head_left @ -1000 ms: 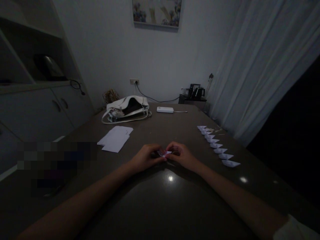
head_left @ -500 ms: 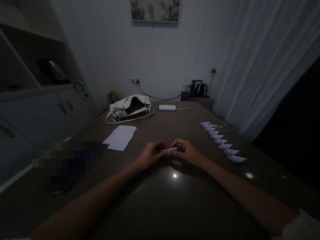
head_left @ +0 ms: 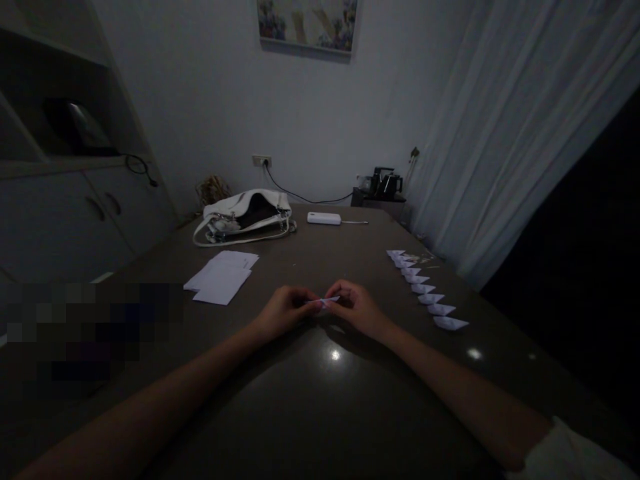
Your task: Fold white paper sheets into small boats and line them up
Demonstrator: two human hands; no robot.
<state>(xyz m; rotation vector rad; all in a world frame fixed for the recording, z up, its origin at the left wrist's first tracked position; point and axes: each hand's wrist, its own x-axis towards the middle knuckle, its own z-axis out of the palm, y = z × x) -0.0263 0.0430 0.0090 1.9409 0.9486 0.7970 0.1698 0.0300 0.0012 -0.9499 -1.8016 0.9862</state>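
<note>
A small piece of folded white paper (head_left: 327, 301) is held just above the tabletop, near the middle of the view. My left hand (head_left: 287, 309) pinches its left side between thumb and fingers. From the right, my right hand (head_left: 357, 307) grips the other side the same way. The fingertips of both hands nearly meet and cover much of the paper, so its full shape is hidden. On the right of the table stands a slanting row of several folded paper boats (head_left: 427, 289). To the left lie overlapping sheets of white paper (head_left: 223, 280).
A white handbag (head_left: 245, 217) rests at the back left of the dark table (head_left: 310, 413). Beside it lies a white power bank (head_left: 324, 218) with a short cable. A black kettle (head_left: 390, 185) stands beyond the far edge. Curtains (head_left: 480, 133) hang at right.
The paper between my hands has been tilted and turned slightly, with the fingers shifting along it. The whole view swings a little as my head moves. Boats and sheets stay put.
</note>
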